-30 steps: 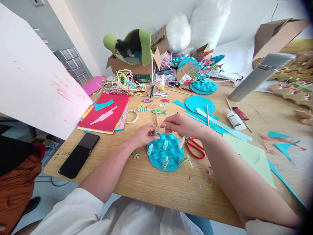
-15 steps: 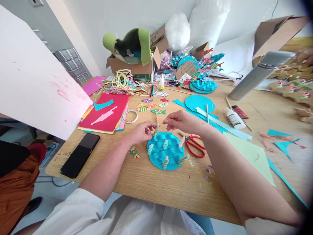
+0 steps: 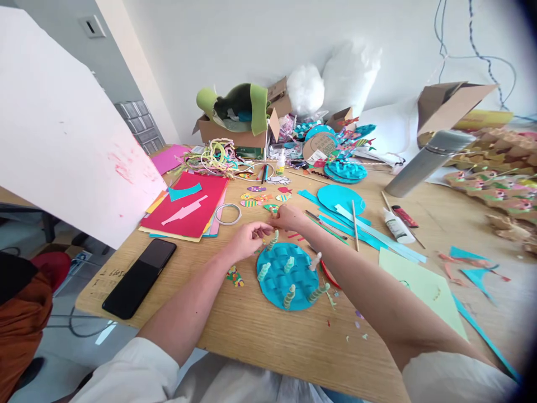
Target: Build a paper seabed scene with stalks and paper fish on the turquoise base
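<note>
Rear green coil (image 3: 272, 240): long axis rose from blue disc (image 3: 274, 284), top tilting right; left hand (image 3: 249, 240), right hand (image 3: 288, 218) near, grips indiscernible.

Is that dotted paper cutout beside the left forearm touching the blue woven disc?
Apart. The head view shows a strip of wooden tabletop between the dotted paper cutout and the blue woven disc.

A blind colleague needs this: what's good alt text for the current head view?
A person's left hand and right hand are close together near the far edge of a round blue woven mat bearing pale spirals; what they hold is unclear. Fish cutouts lie beyond; phone and coloured paper left, grey flask right.
</note>
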`<state>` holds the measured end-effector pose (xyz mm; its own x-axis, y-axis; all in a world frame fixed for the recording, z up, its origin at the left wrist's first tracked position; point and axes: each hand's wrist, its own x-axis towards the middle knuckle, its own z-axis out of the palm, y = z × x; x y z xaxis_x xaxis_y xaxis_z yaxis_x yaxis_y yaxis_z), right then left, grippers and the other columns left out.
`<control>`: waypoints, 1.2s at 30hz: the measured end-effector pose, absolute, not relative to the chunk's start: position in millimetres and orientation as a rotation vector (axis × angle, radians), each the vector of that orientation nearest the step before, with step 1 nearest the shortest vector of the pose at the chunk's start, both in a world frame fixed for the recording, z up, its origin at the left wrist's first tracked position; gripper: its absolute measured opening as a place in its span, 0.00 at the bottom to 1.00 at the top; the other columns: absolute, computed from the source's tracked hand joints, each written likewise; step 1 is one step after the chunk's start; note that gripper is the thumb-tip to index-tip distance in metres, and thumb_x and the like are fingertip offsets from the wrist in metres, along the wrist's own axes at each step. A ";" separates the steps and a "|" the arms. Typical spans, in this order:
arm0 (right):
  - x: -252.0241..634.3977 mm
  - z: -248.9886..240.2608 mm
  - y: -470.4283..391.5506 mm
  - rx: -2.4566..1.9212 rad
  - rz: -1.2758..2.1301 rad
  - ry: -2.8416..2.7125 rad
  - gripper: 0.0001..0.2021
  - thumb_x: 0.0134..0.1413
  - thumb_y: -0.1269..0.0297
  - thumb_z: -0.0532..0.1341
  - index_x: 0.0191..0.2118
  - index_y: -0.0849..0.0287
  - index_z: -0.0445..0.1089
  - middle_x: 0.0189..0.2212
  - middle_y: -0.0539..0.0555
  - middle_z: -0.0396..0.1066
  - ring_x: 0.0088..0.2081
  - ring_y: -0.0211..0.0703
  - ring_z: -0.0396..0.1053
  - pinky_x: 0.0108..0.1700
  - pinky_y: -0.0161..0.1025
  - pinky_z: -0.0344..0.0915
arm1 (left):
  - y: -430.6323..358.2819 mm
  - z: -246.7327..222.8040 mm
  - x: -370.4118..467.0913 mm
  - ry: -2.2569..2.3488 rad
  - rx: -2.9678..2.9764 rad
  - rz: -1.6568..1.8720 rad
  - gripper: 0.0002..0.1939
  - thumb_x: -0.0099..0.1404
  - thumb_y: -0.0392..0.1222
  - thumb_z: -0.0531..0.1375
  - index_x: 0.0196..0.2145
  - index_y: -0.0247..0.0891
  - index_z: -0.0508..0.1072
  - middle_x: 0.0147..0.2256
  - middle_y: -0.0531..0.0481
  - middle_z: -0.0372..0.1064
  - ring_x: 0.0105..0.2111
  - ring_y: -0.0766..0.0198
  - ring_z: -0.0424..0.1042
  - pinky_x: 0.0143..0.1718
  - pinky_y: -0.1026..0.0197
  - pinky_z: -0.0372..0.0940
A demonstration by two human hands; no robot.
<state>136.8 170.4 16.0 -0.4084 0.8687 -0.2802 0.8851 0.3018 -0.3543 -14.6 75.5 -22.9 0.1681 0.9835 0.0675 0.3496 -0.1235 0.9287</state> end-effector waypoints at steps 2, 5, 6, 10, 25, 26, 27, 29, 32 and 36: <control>137.3 14.6 170.8 1.686 -0.763 2.491 0.13 0.51 0.63 0.61 0.22 0.65 0.74 0.23 0.62 0.76 0.30 0.47 0.74 0.31 0.35 0.64 | 75.4 -23.0 -14.7 1.312 1.597 0.988 0.25 0.47 0.22 0.54 0.41 0.35 0.77 0.37 0.48 0.75 0.34 0.67 0.70 0.31 0.68 0.65; 144.5 13.3 170.6 1.673 -0.890 2.524 0.11 0.51 0.67 0.60 0.22 0.65 0.73 0.24 0.60 0.77 0.26 0.42 0.73 0.27 0.32 0.62 | 75.2 -22.7 -14.9 1.323 1.560 1.026 0.24 0.48 0.23 0.55 0.42 0.35 0.77 0.36 0.48 0.75 0.31 0.68 0.70 0.31 0.67 0.65; 147.8 13.5 170.0 1.668 -0.940 2.551 0.10 0.51 0.67 0.59 0.23 0.64 0.72 0.25 0.59 0.77 0.25 0.40 0.72 0.26 0.31 0.62 | 75.2 -22.4 -15.0 1.327 1.547 1.042 0.24 0.48 0.23 0.55 0.42 0.35 0.77 0.36 0.48 0.75 0.30 0.68 0.70 0.30 0.67 0.65; 159.3 19.6 165.0 1.627 -1.126 2.700 0.08 0.54 0.65 0.58 0.29 0.62 0.70 0.27 0.56 0.78 0.24 0.35 0.71 0.25 0.29 0.64 | 76.1 -20.1 -15.3 1.328 1.500 1.125 0.18 0.52 0.26 0.57 0.41 0.35 0.77 0.37 0.47 0.76 0.30 0.67 0.71 0.31 0.65 0.66; 163.2 55.5 137.5 1.156 -0.928 3.092 0.09 0.52 0.65 0.57 0.29 0.62 0.74 0.25 0.53 0.74 0.25 0.35 0.66 0.28 0.32 0.58 | 77.1 -14.3 -15.9 1.216 1.336 1.508 0.18 0.55 0.50 0.66 0.39 0.35 0.77 0.39 0.45 0.76 0.39 0.62 0.74 0.42 0.60 0.67; 160.7 55.2 134.4 1.135 -0.866 3.076 0.10 0.52 0.66 0.57 0.29 0.62 0.74 0.25 0.53 0.75 0.25 0.36 0.66 0.28 0.33 0.58 | 78.1 -15.0 -16.5 1.213 1.320 1.525 0.18 0.54 0.51 0.66 0.39 0.36 0.77 0.39 0.45 0.77 0.39 0.62 0.74 0.43 0.59 0.67; 158.2 54.7 131.8 1.120 -0.813 3.063 0.10 0.53 0.66 0.56 0.29 0.62 0.74 0.25 0.54 0.75 0.25 0.36 0.66 0.28 0.33 0.58 | 79.1 -15.9 -17.2 1.211 1.305 1.539 0.18 0.54 0.51 0.66 0.38 0.36 0.77 0.39 0.45 0.77 0.39 0.61 0.74 0.44 0.59 0.67; 154.0 53.9 128.3 1.110 -0.733 3.050 0.10 0.53 0.67 0.56 0.29 0.62 0.75 0.26 0.54 0.75 0.26 0.37 0.67 0.29 0.33 0.58 | 80.8 -17.8 -18.4 1.211 1.277 1.556 0.17 0.53 0.51 0.67 0.35 0.36 0.77 0.37 0.46 0.77 0.38 0.61 0.74 0.44 0.58 0.67; 150.5 54.2 126.3 1.118 -0.691 3.043 0.09 0.52 0.69 0.57 0.30 0.61 0.75 0.27 0.54 0.76 0.28 0.38 0.69 0.31 0.33 0.59 | 81.6 -18.7 -19.4 1.221 1.249 1.568 0.16 0.52 0.51 0.67 0.32 0.36 0.78 0.33 0.48 0.77 0.36 0.62 0.74 0.41 0.59 0.67; 150.6 54.5 126.8 1.130 -0.691 3.033 0.08 0.51 0.70 0.58 0.31 0.60 0.76 0.29 0.54 0.77 0.28 0.38 0.70 0.31 0.33 0.60 | 80.3 -16.8 -19.6 1.239 1.229 1.562 0.14 0.53 0.51 0.66 0.30 0.37 0.78 0.30 0.50 0.76 0.31 0.64 0.72 0.35 0.62 0.65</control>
<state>150.6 126.8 54.5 -0.7543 0.6565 0.0118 0.5867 0.6819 -0.4368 -19.6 80.3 -16.8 -0.2298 0.9492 0.2149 -0.0071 -0.2225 0.9749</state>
